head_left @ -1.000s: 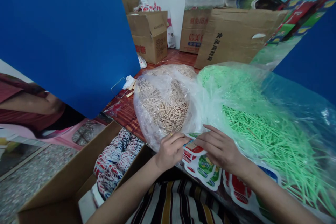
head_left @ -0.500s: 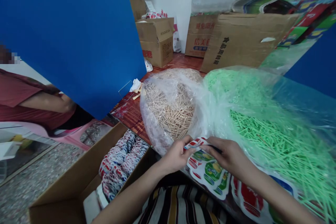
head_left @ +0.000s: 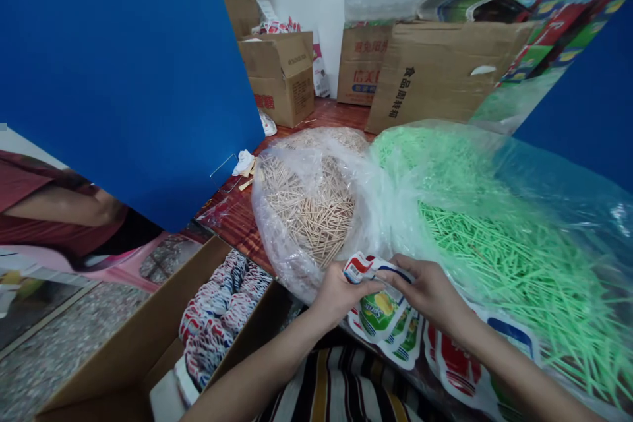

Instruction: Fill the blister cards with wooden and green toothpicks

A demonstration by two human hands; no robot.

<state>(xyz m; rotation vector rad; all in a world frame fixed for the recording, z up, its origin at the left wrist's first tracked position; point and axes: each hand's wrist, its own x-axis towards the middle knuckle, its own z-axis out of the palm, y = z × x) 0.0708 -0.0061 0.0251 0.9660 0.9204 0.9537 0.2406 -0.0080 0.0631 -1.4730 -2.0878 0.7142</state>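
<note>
My left hand point(head_left: 337, 293) pinches the left end of a bent printed packet point(head_left: 360, 267), white with red and blue print. On its other end are the fingers of my right hand point(head_left: 429, 289), also closed in a pinch. Just below the hands lies a fanned row of green-and-yellow printed packets point(head_left: 408, 343) with white borders. Red printed packets point(head_left: 459, 366) lie under my right forearm. Beyond my hands stands a clear bag of thin beige sticks point(head_left: 324, 227), and to its right a clear bag of bright green sticks point(head_left: 487, 247).
An open cardboard box point(head_left: 119, 343) at lower left holds rows of stacked printed packets point(head_left: 217, 316). A blue panel point(head_left: 123, 72) rises at left, beside a seated person's arm point(head_left: 59, 204). Cardboard cartons point(head_left: 279, 76) stand at the back of the reddish table point(head_left: 247, 227).
The view has turned slightly right. The packet between my hands has been bent upward, so its red-and-blue printed end shows more. Both hands keep their pinch.
</note>
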